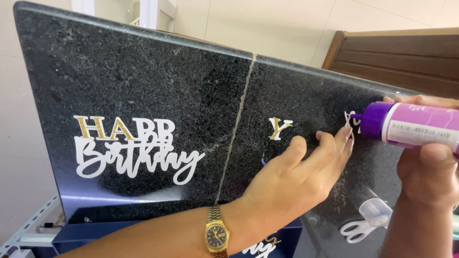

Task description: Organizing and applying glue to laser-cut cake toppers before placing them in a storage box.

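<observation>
**Two hands gluing a small paper cutout on a dark stone counter**

A dark, speckled stone counter [143, 81] fills most of the view, with a pale seam [236, 129] running down its middle; places below are given relative to that seam.

Left of the seam lies a large paper greeting cutout [131, 148] in white script with gold glitter block letters above it, flat on the stone. Just right of the seam sits a single gold-and-white letter piece [278, 128], on its own.

Further right, the left hand [296, 177], with a gold wristwatch [216, 235] on its wrist, reaches across, fingers stretched out and loosely open, their tips pressing down a small white cutout piece [349, 119]. Most of that piece is hidden by the fingers and the bottle.

At the far right, the right hand [428, 167] is clenched around a purple glue bottle [406, 125] held on its side, its purple cap end touching the small white piece.

Below that, near the bottom edge, lie white-handled scissors [363, 228] on the counter.

The small cutout looks thin, light and easily bent or torn, likely to slide on the polished stone; fingertip pressure on its flat face seems the safest hold. The bottle looks rigid enough to grip around its body.
</observation>
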